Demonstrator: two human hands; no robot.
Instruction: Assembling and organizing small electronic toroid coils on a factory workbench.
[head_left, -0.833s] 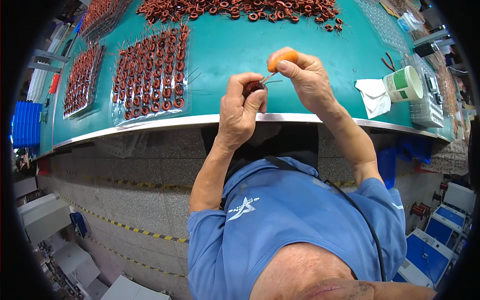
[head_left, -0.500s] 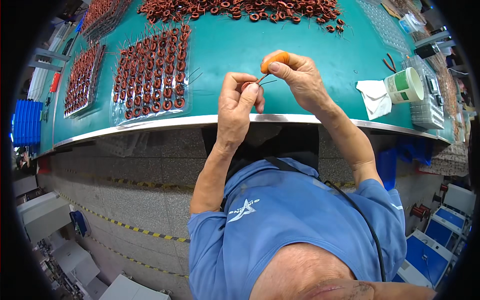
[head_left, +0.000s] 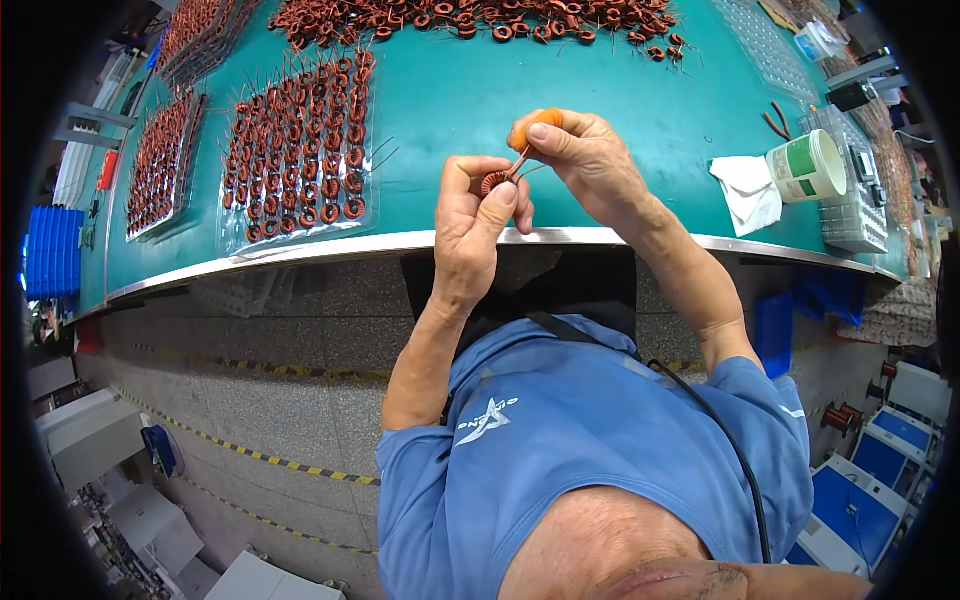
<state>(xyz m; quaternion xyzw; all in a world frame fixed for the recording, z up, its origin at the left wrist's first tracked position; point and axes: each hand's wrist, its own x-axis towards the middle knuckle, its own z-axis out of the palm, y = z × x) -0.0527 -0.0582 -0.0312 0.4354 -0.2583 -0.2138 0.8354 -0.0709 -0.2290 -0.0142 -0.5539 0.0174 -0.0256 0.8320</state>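
A ring-shaped coil wound with copper-coloured wire [head_left: 494, 182] is pinched between the thumb and fingers of my left hand [head_left: 470, 215], just above the table's front edge. My right hand [head_left: 590, 160] is closed beside it, slightly farther off. A rounded orange piece [head_left: 533, 127], seemingly a cover on the index finger, shows under its thumb. A reddish wire lead [head_left: 518, 163] runs from the coil up to this pinch. Another dark, thin lead sticks out from the coil to the right.
On the green table [head_left: 440, 110], a clear tray of coils [head_left: 300, 150] lies to the left, with more filled trays beyond. A heap of loose coils [head_left: 480, 18] spreads along the back. To the right are a white cloth [head_left: 748, 195], a tipped tub [head_left: 808, 165] and pliers [head_left: 777, 122].
My right hand has shifted slightly left and down, and its orange piece has tilted. The coil has turned a little in my left hand, showing more of its windings.
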